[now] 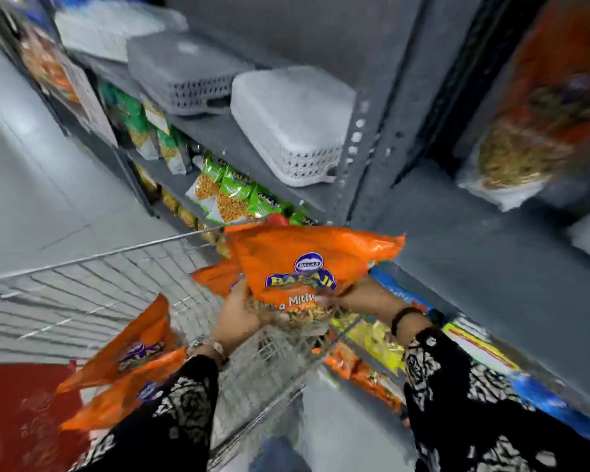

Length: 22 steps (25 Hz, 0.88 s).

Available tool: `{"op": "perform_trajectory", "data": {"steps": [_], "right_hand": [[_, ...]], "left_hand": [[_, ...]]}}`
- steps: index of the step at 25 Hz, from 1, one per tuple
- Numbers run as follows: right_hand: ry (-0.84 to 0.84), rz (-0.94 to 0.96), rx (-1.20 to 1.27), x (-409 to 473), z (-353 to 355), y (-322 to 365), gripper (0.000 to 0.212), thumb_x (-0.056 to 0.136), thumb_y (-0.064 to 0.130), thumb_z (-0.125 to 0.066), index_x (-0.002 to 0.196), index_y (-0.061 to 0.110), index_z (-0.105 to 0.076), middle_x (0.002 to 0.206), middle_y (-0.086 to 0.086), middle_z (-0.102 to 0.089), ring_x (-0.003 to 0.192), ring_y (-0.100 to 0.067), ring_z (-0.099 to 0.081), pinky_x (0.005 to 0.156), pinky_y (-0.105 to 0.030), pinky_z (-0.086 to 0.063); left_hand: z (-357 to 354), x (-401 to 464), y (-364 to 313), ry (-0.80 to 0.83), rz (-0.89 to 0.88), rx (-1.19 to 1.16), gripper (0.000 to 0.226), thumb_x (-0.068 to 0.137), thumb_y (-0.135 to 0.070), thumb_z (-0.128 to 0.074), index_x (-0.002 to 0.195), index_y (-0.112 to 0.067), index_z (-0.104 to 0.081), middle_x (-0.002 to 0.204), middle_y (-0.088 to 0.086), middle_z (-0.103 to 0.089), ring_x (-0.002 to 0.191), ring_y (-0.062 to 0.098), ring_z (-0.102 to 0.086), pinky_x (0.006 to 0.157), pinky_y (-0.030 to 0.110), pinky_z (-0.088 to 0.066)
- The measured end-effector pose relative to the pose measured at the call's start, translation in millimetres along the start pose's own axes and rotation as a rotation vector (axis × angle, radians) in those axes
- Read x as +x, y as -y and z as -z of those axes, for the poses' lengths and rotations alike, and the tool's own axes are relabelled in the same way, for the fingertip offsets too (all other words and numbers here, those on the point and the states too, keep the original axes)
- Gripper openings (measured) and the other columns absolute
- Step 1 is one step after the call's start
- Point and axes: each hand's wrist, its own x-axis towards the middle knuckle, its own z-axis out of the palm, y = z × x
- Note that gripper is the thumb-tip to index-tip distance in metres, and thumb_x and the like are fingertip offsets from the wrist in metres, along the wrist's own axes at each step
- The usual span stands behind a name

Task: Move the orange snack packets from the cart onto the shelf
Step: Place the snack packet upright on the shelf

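An orange snack packet (pixel 297 264) is pinched by the fingers of both the left hand (pixel 237 318) and the right hand (pixel 365 298) above the cart (pixel 123 291). It is best kept level and slid flat onto the grey shelf (pixel 491 260) beyond the cart.

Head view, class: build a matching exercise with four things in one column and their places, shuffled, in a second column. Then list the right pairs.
Things
1. Orange packet
2. White basket
3. Green packets
4. Watch

Places
A. Upside down on a grey shelf
B. On the left wrist
C. Held in both hands over the cart
D. On the shelf below the baskets

Pairs: 1-C, 2-A, 3-D, 4-B
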Motion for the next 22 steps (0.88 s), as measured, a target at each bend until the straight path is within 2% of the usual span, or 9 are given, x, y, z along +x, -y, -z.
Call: {"op": "perform_trajectory", "data": {"steps": [3,4,6,8,10,12,14,19,22], "right_hand": [[-0.087,0.057,0.014,-63.8,48.6,22.5,0.052,0.077,0.011,-0.067,0.125,0.011,-0.046,0.123,0.002,-0.051,0.111,-0.012,-0.047,0.082,-0.007,-0.041],[-0.126,0.057,0.011,-83.7,64.1,26.8,0.052,0.077,0.012,-0.067,0.125,0.011,-0.046,0.121,0.004,-0.05,0.11,-0.011,-0.047,0.079,-0.005,-0.041],[-0.257,0.065,0.021,-128.8,99.9,26.4,0.057,0.072,0.022,-0.072,0.122,0.014,-0.047,0.119,0.007,-0.052,0.107,-0.01,-0.051,0.078,-0.001,-0.043],[-0.372,0.082,0.05,-157.1,129.6,13.7,0.072,0.056,0.039,-0.081,0.117,0.023,-0.047,0.119,0.007,-0.058,0.106,-0.01,-0.057,0.089,-0.015,-0.048],[-0.525,0.078,0.047,-180.1,152.5,0.3,0.072,0.052,0.029,-0.085,0.11,0.03,-0.044,0.119,0.0,-0.059,0.11,-0.018,-0.057,0.098,-0.042,-0.047],[-0.681,0.06,0.053,-187.2,166.9,-13.9,0.076,0.055,0.017,-0.083,0.116,0.028,-0.039,0.121,-0.004,-0.057,0.113,-0.021,-0.053,0.1,-0.047,-0.043],[-0.797,0.044,0.076,-181.7,176.4,-22.2,0.083,0.056,0.014,-0.084,0.123,0.02,-0.035,0.12,-0.003,-0.056,0.113,-0.018,-0.051,0.099,-0.042,-0.043],[-0.869,-0.004,0.168,-127.8,218.0,-40.9,0.077,0.053,0.006,-0.084,0.114,0.018,-0.038,0.107,0.0,-0.057,0.104,-0.019,-0.054,0.09,-0.034,-0.044],[-0.887,-0.029,0.197,-89.7,233.3,-58.6,0.085,0.047,0.012,-0.087,0.117,0.015,-0.038,0.103,-0.002,-0.059,0.104,-0.025,-0.058,0.094,-0.042,-0.047]], "left_hand": [[-23.9,-12.9,-66.1,0.128,-0.121,-0.028,0.053,0.063,0.007,-0.073,0.098,-0.023,-0.047,0.067,-0.009,-0.057,0.044,-0.005,-0.058,0.043,0.012,-0.047],[-32.2,-12.4,-80.4,0.167,-0.164,-0.032,0.05,0.063,0.002,-0.075,0.094,-0.027,-0.048,0.063,-0.009,-0.056,0.043,-0.001,-0.056,0.041,0.012,-0.046],[-59.4,-14.9,-118.3,0.244,-0.262,-0.03,0.046,0.056,-0.024,-0.083,0.093,-0.027,-0.055,0.077,-0.01,-0.066,0.064,0.006,-0.063,0.058,0.019,-0.054],[-87.7,-9.8,-148.6,0.29,-0.342,-0.025,0.064,0.045,-0.046,-0.081,0.1,-0.025,-0.057,0.098,-0.006,-0.069,0.086,0.005,-0.065,0.075,0.018,-0.054],[-121.4,-1.0,-180.8,0.328,-0.383,-0.056,0.065,0.043,-0.051,-0.075,0.1,-0.027,-0.056,0.1,-0.006,-0.067,0.084,-0.003,-0.063,0.071,0.01,-0.052],[-151.3,14.3,-203.5,0.354,-0.404,-0.078,0.059,0.041,-0.054,-0.075,0.092,-0.033,-0.055,0.097,-0.007,-0.066,0.085,0.001,-0.063,0.074,0.015,-0.051],[-175.1,37.0,-215.2,0.403,-0.399,-0.081,0.056,0.043,-0.047,-0.077,0.09,-0.033,-0.051,0.099,-0.003,-0.063,0.091,0.009,-0.061,0.081,0.027,-0.05],[-212.7,107.1,-230.8,0.492,-0.347,-0.114,0.047,0.073,-0.006,-0.069,0.108,-0.019,-0.04,0.103,0.0,-0.057,0.102,0.02,-0.055,0.081,0.027,-0.047],[-226.8,148.3,-223.7,0.513,-0.34,-0.123,0.05,0.077,0.001,-0.062,0.118,-0.014,-0.037,0.112,0.005,-0.055,0.105,0.02,-0.053,0.091,0.035,-0.047]]}}
